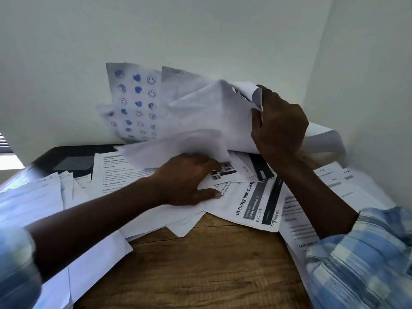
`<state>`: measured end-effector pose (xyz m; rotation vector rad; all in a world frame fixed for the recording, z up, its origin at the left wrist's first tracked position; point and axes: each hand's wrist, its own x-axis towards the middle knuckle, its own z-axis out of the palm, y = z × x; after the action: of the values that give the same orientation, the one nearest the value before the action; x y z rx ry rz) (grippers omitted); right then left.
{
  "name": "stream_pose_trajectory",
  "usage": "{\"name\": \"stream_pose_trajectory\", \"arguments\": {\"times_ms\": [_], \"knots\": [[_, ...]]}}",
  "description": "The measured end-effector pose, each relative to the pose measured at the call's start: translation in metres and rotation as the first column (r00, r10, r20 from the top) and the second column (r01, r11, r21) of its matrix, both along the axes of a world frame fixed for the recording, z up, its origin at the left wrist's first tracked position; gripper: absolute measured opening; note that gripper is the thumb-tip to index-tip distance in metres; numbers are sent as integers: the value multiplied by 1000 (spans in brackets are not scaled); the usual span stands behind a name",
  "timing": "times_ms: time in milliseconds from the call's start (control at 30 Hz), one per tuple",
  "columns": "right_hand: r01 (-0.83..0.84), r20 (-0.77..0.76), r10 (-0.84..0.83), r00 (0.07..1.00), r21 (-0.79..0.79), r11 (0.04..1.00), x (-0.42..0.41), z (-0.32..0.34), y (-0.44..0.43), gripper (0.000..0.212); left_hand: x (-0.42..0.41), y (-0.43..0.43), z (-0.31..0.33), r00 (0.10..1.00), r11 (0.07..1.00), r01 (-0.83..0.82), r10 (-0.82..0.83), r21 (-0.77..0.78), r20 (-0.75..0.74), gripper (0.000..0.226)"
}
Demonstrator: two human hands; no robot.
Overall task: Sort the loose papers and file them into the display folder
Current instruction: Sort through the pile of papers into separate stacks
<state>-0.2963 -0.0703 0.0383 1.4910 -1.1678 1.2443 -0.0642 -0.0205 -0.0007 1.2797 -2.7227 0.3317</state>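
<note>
Gathering, not yet filing. Right hand [278, 128] grips a lifted sheaf of papers [200, 117] by the wall [200, 30]; left hand [189, 181] lies flat, fingers straight, on loose sheets [252, 204] spread over the surface [211, 264]. Dark cover [66, 161] back left, possibly the display folder. Next, probably: square the sheaf.

The surface [200, 264] is matt, grained wood. The loose papers [245, 204] are thin matt white paper. The sleeve [367, 259] is soft checked woven cloth.

White printed papers [243, 197] lie scattered, several sheets [200, 117] lifted.
</note>
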Motion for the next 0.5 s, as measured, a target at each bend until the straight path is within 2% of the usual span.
{"name": "stream_pose_trajectory", "arguments": {"times_ms": [67, 133, 167, 233, 300, 333, 433, 500], "knots": [[21, -19, -22, 1000, -57, 998, -3, -3, -1, 35, -11, -7, -1, 996, 988, -86, 86, 126, 7, 72], [25, -29, -27, 999, -82, 996, -4, -5, -4, 32, -20, -16, -1, 994, 975, -113, 111, 190, 19, 63], [25, -30, -27, 999, -84, 996, -4, -6, -5, 32, -23, -21, -3, 995, 982, -100, 95, 160, 36, 55], [23, -34, -25, 999, -76, 997, -6, -6, -7, 31, -26, -29, -1, 991, 999, -32, 32, -5, 132, 46], [18, -28, -20, 999, -62, 998, -10, -7, -9, 30, -26, -33, 0, 968, 987, 73, -35, -144, 247, 52], [17, -18, -18, 1000, -58, 998, -12, -7, -9, 30, -26, -34, 2, 965, 980, 94, -47, -175, 258, 58], [14, 18, -13, 1000, -46, 999, -18, -7, -10, 32, -19, -39, 12, 989, 971, 98, -71, -219, 130, 67], [12, 37, -11, 999, -26, 1000, -22, -7, -11, 33, -9, -47, 18, 978, 914, 205, -178, -350, 109, 67]]}}
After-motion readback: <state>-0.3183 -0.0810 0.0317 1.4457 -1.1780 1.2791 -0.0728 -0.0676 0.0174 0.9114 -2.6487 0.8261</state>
